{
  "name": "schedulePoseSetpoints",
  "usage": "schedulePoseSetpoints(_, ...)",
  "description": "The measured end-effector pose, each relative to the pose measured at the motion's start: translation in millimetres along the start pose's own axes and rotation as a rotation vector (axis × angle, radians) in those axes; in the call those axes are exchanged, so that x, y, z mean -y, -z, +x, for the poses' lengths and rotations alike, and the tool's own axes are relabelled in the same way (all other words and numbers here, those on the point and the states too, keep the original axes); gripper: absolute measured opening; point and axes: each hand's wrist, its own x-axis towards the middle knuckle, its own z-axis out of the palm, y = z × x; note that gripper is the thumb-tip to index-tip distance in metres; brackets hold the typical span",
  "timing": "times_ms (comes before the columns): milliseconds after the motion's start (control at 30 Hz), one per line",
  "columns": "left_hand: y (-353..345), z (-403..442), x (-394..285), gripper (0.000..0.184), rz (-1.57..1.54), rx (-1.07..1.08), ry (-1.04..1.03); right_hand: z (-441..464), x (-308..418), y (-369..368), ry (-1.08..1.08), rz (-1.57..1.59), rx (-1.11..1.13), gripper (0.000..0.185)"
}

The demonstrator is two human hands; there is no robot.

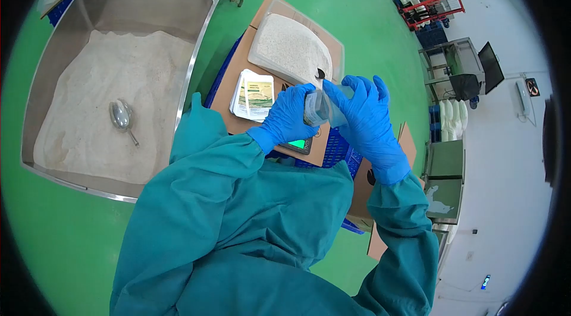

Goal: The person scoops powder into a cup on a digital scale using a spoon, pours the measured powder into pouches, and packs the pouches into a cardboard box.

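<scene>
The left hand (291, 115) and right hand (364, 118) gripped a partly filled clear packet (317, 109), near a tub (339, 61) of granules (291, 41) and a steel bin (148, 8) of powder (113, 72).

A loose, matt teal cloth gown (267, 215) spreads at 6 o'clock, deeply creased. Its full, rumpled left sleeve (190, 203) lies at 8 o'clock, its right sleeve (401, 239) between 4 and 5. A thin, bright blue glove (279, 123) covers the left hand (289, 112); a matching one covers the right hand (369, 123) at 3, wrinkled toward the cuff.
</scene>
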Motion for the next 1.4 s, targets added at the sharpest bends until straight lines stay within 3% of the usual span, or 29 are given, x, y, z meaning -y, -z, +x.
schedulePoseSetpoints(167,0,1,0,0.076,-0.012,-0.008,-0.022,1,2,0,0.001,-0.094,-0.055,0.082)
schedulePoseSetpoints(267,-1,0,2,0.076,-0.007,-0.027,-0.052,-1,1,4,-0.059,0.094,0.009,0.083)
schedulePoseSetpoints(367,5,2,-1,0.076,-0.014,0.009,-0.017,-9,-6,-10,-0.165,0.32,-0.063,0.085)
schedulePoseSetpoints(433,7,4,1,0.076,-0.013,-0.018,0.032,-17,-13,-40,-0.409,0.65,-0.173,0.085)
schedulePoseSetpoints(467,8,6,3,0.076,-0.008,-0.003,0.028,-22,-14,-58,-0.423,0.657,-0.176,0.085)
schedulePoseSetpoints(533,13,11,7,0.078,-0.027,-0.077,0.033,-31,-13,-104,-0.652,1.212,-0.373,0.087)
schedulePoseSetpoints(633,20,17,14,0.081,-0.093,-0.098,0.067,-41,5,-182,-0.864,1.345,-0.41,0.091)
schedulePoseSetpoints(867,10,21,28,0.08,-0.111,-0.126,0.094,-35,27,-234,-0.9,1.375,-0.503,0.092)
schedulePoseSetpoints(1133,7,19,29,0.082,-0.077,-0.053,0.069,-34,24,-229,-0.936,1.338,-0.381,0.1)
schedulePoseSetpoints(1267,7,18,29,0.083,-0.166,-0.043,0.08,-51,18,-207,-0.895,1.189,-0.491,0.106)
schedulePoseSetpoints(1333,7,15,25,0.082,-0.136,-0.055,0.059,-69,12,-182,-0.891,0.852,-0.61,0.094)
schedulePoseSetpoints(1367,6,14,21,0.082,-0.11,-0.068,0.036,-76,11,-165,-0.899,0.853,-0.612,0.094)
schedulePoseSetpoints(1400,4,10,13,0.082,-0.111,-0.058,0.033,-84,8,-141,-0.917,1.181,-0.569,0.082)
